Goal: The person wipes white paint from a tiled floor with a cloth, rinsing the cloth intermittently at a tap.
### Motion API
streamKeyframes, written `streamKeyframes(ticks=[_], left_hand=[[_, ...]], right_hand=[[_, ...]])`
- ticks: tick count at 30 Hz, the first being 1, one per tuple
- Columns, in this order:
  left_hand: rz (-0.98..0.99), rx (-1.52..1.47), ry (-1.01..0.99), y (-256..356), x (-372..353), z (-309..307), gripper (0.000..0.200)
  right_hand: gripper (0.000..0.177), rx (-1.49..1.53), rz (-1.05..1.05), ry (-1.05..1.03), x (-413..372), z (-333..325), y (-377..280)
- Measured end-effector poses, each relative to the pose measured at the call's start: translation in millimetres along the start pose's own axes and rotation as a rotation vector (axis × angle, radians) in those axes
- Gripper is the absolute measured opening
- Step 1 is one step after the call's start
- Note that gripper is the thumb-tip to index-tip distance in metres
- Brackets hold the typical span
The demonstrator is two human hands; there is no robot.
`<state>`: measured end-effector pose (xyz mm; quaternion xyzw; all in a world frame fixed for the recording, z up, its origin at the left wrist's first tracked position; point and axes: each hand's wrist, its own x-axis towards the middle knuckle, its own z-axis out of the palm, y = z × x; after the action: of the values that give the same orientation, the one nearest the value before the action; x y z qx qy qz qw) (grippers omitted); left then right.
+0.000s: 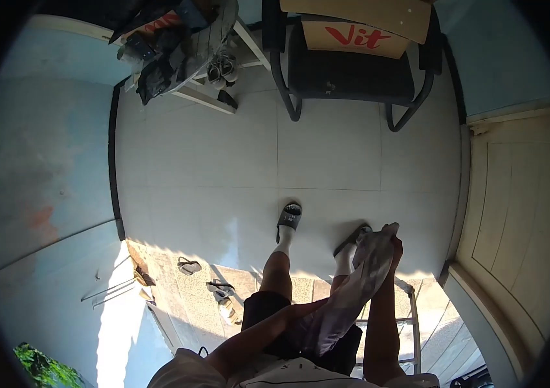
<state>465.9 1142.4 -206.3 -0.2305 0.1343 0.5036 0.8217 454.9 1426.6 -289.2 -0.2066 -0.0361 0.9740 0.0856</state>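
A long, pale, crumpled piece of cloth or thin plastic stretches in front of my body, from near my waist up toward my right foot. At its far end the fingers of my right hand are closed on it. My left forearm reaches across to its lower part, where my left hand meets it; the fingers are hidden by the material. Below it are my legs, with white socks and dark slide sandals on the tiled floor.
A black chair holding cardboard marked "Vit" stands ahead. To its left, a cluttered table has shoes hanging beside it. Sandals lie at the left on sunlit paving. A metal ladder-like frame stands behind my right arm, and a wooden door is at right.
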Motion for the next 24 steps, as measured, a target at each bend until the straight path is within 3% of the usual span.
streamKeyframes(ticks=[2, 3, 5, 6, 10, 13, 16, 19, 22, 24], left_hand=[[0.028, 0.033, 0.030, 0, 57, 14, 0.066], [0.036, 0.042, 0.049, -21, 39, 16, 0.066], [0.058, 0.062, 0.084, 12, 104, 30, 0.067], [0.069, 0.071, 0.101, -27, 83, 27, 0.067], [0.100, 0.130, 0.167, -22, 110, 18, 0.067], [0.123, 0.150, 0.213, -6, 112, 18, 0.067], [0.230, 0.293, 0.282, 17, 65, 35, 0.066], [0.242, 0.277, 0.182, -16, 92, -26, 0.074], [0.361, -0.005, 0.077, 15, 60, 29, 0.072], [0.388, -0.091, 0.136, 20, 77, 41, 0.070]], right_hand=[[0.036, -0.134, 0.002, 0.089, 17, -15, -56], [0.035, -0.247, -0.018, 0.194, 23, -16, -73], [0.035, -0.330, 0.000, 0.304, 33, -13, -102], [0.034, -0.401, -0.007, 0.421, 37, -13, -113], [0.034, -0.374, 0.184, 0.370, 35, -57, -143], [0.034, -0.439, 0.237, 0.297, 27, -40, -133], [0.035, -0.442, 0.313, 0.080, 53, -21, -114], [0.038, -0.360, 0.248, 0.276, 72, -45, -114], [0.038, -0.570, 0.215, 0.411, 103, -33, -120], [0.039, -0.478, 0.301, 0.270, 134, -24, -127]])
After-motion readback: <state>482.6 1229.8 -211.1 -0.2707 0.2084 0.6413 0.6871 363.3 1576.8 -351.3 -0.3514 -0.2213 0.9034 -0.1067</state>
